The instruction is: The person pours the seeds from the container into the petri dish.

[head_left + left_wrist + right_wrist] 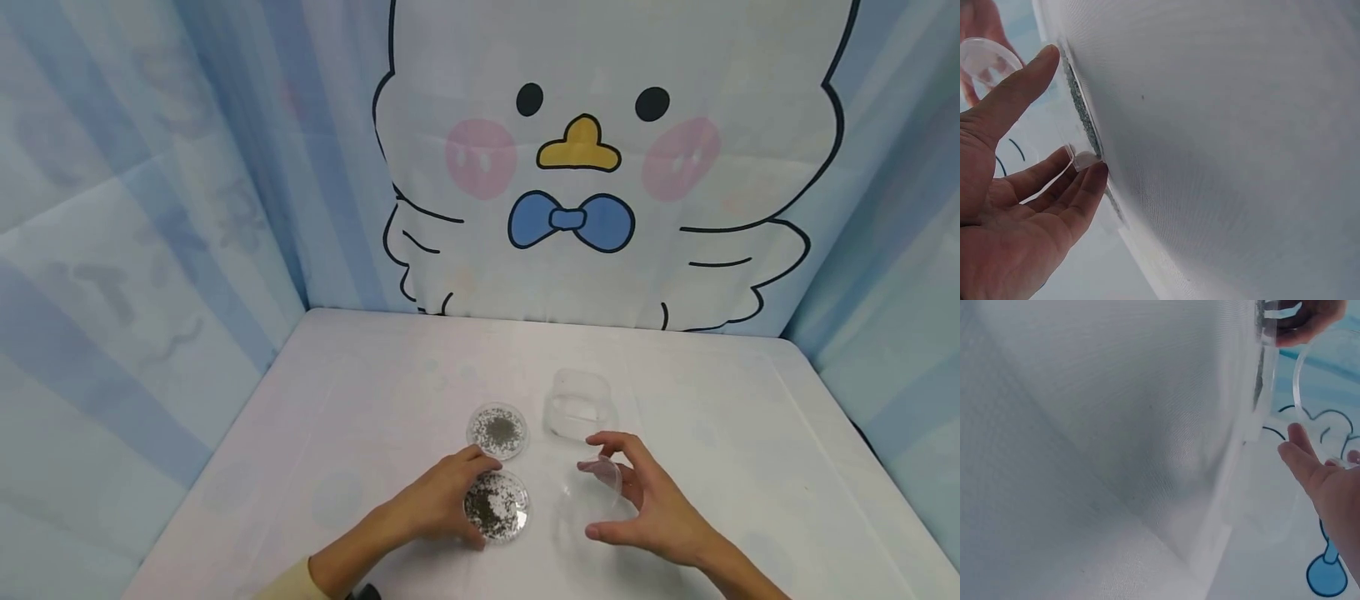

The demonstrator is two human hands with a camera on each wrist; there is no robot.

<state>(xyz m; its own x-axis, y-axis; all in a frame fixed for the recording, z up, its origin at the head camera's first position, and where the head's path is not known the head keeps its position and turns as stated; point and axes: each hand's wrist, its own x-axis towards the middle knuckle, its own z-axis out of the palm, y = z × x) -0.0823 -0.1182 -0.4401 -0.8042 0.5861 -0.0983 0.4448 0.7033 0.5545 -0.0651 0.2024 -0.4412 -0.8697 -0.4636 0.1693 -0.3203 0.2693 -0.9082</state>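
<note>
My left hand grips the side of the nearer clear round dish, thumb on the near edge and fingers on the far one. Dark and white grains cover its bottom; the left wrist view shows a grey layer of grains through its wall. To the right, my right hand holds a clear, round, lid-like plastic piece, tilted, between thumb and fingers. A second round dish with similar grains stands just beyond the nearer one.
A clear squarish plastic container stands behind my right hand, right of the farther dish. All of it is on a white-covered table. Blue and white curtains enclose the sides, and one with a cartoon bird hangs at the back.
</note>
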